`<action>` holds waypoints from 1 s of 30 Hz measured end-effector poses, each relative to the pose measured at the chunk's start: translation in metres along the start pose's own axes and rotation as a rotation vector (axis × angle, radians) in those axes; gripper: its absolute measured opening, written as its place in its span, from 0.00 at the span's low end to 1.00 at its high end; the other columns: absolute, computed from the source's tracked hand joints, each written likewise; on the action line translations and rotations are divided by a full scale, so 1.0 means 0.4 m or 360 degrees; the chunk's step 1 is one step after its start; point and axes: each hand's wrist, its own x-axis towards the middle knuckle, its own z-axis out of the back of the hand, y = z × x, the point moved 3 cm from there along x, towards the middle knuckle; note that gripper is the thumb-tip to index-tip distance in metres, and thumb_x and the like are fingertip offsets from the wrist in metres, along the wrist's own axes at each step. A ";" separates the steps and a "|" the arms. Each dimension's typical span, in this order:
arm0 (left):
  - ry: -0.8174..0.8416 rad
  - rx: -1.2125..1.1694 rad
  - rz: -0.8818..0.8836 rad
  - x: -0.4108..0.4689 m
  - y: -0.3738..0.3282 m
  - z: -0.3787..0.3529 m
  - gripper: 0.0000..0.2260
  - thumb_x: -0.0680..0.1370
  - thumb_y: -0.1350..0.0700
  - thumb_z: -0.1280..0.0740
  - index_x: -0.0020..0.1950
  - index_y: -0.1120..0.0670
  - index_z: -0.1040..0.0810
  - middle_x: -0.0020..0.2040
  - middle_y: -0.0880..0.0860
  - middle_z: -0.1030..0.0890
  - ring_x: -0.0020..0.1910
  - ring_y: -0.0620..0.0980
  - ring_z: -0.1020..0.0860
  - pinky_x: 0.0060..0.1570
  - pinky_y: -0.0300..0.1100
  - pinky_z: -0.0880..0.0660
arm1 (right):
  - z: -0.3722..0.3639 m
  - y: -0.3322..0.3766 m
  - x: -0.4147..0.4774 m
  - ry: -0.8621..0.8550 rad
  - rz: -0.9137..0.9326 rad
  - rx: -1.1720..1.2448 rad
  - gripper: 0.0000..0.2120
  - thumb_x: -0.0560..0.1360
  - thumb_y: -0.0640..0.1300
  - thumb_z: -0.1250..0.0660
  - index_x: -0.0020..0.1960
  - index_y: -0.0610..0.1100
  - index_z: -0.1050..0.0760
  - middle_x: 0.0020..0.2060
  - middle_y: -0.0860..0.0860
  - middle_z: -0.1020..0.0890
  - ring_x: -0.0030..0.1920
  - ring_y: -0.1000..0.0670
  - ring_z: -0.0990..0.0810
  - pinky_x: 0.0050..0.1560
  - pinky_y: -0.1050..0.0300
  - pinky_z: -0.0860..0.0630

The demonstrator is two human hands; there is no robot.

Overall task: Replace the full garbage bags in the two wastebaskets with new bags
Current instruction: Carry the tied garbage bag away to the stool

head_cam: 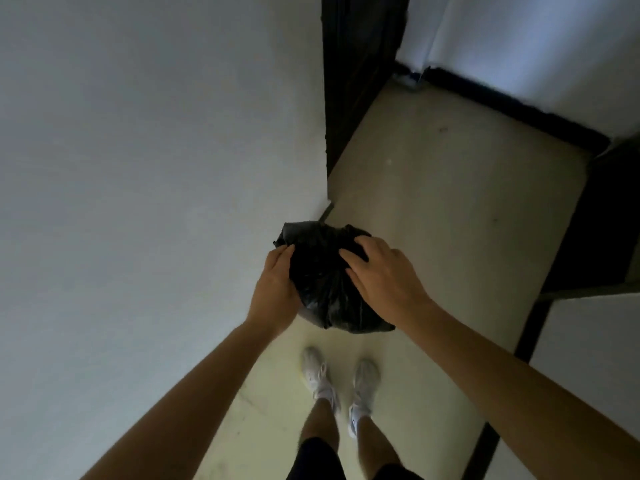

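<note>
Your forearms reach down from the bottom corners to a black garbage bag [325, 282], which sits low in front of your white sneakers [341, 382], against the corner of the pale wall [138, 168] on the tiled floor [450, 202]. Your left hand [277, 285] cups the bag's left side, fingers together and curled into the plastic. Your right hand [381, 275] lies over the top, fingers spread and bent down into the folds. The plastic looks bunched and gathered rather than stretched open. A grey sliver [307, 315] shows under the bag by your left wrist. It is probably the wastebasket's rim, though too little is visible to be sure.

By my reading you are early in the job, closing up the first full bag, which has not yet been lifted clear. Still to do, as far as this view shows, are pulling it out, fitting a fresh liner, and then doing the second basket. Neither the second basket nor any new bags are in sight.
</note>
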 end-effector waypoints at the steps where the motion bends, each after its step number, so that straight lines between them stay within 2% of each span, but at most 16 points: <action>1: 0.0003 -0.0058 0.0137 0.034 0.049 -0.049 0.23 0.79 0.65 0.38 0.74 0.61 0.34 0.72 0.60 0.32 0.69 0.58 0.30 0.66 0.37 0.38 | -0.068 -0.012 0.014 0.0006 -0.0071 0.0034 0.18 0.74 0.43 0.28 0.64 0.46 0.22 0.59 0.40 0.22 0.56 0.40 0.21 0.40 0.49 0.21; 4: 0.0068 -0.0158 0.0483 0.128 0.209 -0.214 0.23 0.77 0.68 0.42 0.74 0.60 0.33 0.71 0.59 0.31 0.70 0.57 0.32 0.68 0.42 0.37 | -0.315 -0.041 0.049 0.0159 -0.0330 0.0259 0.20 0.74 0.41 0.30 0.66 0.46 0.23 0.58 0.41 0.22 0.54 0.39 0.21 0.43 0.48 0.20; 6: 0.0153 -0.0192 0.0643 0.179 0.322 -0.334 0.25 0.77 0.68 0.43 0.74 0.58 0.33 0.72 0.58 0.31 0.70 0.57 0.32 0.70 0.46 0.35 | -0.489 -0.054 0.068 0.0362 -0.0466 0.0396 0.19 0.78 0.41 0.35 0.69 0.47 0.27 0.57 0.43 0.22 0.53 0.40 0.21 0.45 0.49 0.22; 10: 0.0286 -0.0331 0.0931 0.240 0.550 -0.566 0.27 0.73 0.63 0.44 0.73 0.54 0.32 0.69 0.57 0.29 0.65 0.59 0.27 0.64 0.57 0.28 | -0.822 -0.091 0.099 0.0591 -0.0634 0.0543 0.16 0.81 0.39 0.41 0.68 0.47 0.28 0.57 0.44 0.21 0.55 0.41 0.21 0.51 0.49 0.25; 14: 0.0396 -0.0227 0.0927 0.279 0.740 -0.745 0.28 0.70 0.59 0.45 0.70 0.56 0.28 0.65 0.60 0.25 0.63 0.60 0.26 0.62 0.57 0.27 | -1.076 -0.109 0.105 0.0651 -0.0725 0.0591 0.17 0.81 0.38 0.41 0.67 0.46 0.27 0.59 0.42 0.21 0.58 0.40 0.22 0.56 0.50 0.26; 17: 0.0377 -0.0205 0.0936 0.299 0.836 -0.819 0.25 0.69 0.60 0.44 0.65 0.57 0.25 0.58 0.59 0.21 0.57 0.60 0.22 0.54 0.51 0.23 | -1.198 -0.116 0.123 0.0704 -0.0634 0.0616 0.19 0.81 0.37 0.42 0.71 0.45 0.29 0.62 0.41 0.22 0.61 0.40 0.23 0.58 0.51 0.28; 18: 0.0365 -0.0220 0.0941 0.305 0.856 -0.833 0.21 0.72 0.62 0.43 0.64 0.58 0.25 0.58 0.59 0.21 0.57 0.59 0.22 0.51 0.47 0.25 | -1.225 -0.117 0.133 0.0736 -0.0578 0.0632 0.20 0.82 0.37 0.42 0.72 0.45 0.31 0.64 0.41 0.23 0.63 0.40 0.24 0.60 0.51 0.29; 20: 0.0326 -0.0209 0.0935 0.320 0.879 -0.838 0.19 0.76 0.64 0.41 0.67 0.59 0.28 0.62 0.60 0.22 0.61 0.58 0.24 0.54 0.45 0.28 | -1.251 -0.116 0.152 0.0784 -0.0470 0.0640 0.21 0.82 0.39 0.44 0.75 0.46 0.34 0.67 0.42 0.24 0.66 0.40 0.26 0.63 0.50 0.30; 23: 0.0282 -0.0152 0.0851 0.329 0.878 -0.800 0.21 0.76 0.56 0.42 0.68 0.59 0.29 0.64 0.61 0.24 0.61 0.59 0.24 0.59 0.49 0.27 | -1.218 -0.109 0.174 0.0757 -0.0437 0.0624 0.21 0.83 0.42 0.45 0.76 0.47 0.35 0.68 0.44 0.25 0.67 0.41 0.26 0.65 0.48 0.29; 26: 0.0253 0.0000 0.0689 0.316 0.812 -0.716 0.23 0.79 0.54 0.42 0.73 0.60 0.35 0.71 0.63 0.31 0.69 0.61 0.31 0.66 0.53 0.32 | -1.108 -0.095 0.187 0.0669 -0.0343 0.0548 0.22 0.83 0.44 0.44 0.76 0.46 0.37 0.72 0.44 0.29 0.69 0.42 0.30 0.66 0.45 0.29; 28: 0.0132 0.0197 0.0529 0.299 0.735 -0.629 0.24 0.82 0.52 0.43 0.77 0.58 0.40 0.76 0.62 0.39 0.74 0.61 0.39 0.70 0.56 0.38 | -1.007 -0.090 0.187 0.0559 -0.0244 0.0421 0.24 0.82 0.45 0.43 0.77 0.43 0.39 0.75 0.41 0.34 0.72 0.40 0.33 0.66 0.43 0.29; 30: -0.0022 0.0331 0.0385 0.269 0.642 -0.522 0.25 0.83 0.50 0.45 0.78 0.58 0.42 0.78 0.62 0.43 0.76 0.62 0.42 0.72 0.58 0.41 | -0.878 -0.078 0.189 0.0396 -0.0147 0.0300 0.26 0.82 0.46 0.42 0.77 0.40 0.39 0.76 0.37 0.37 0.73 0.36 0.34 0.66 0.40 0.29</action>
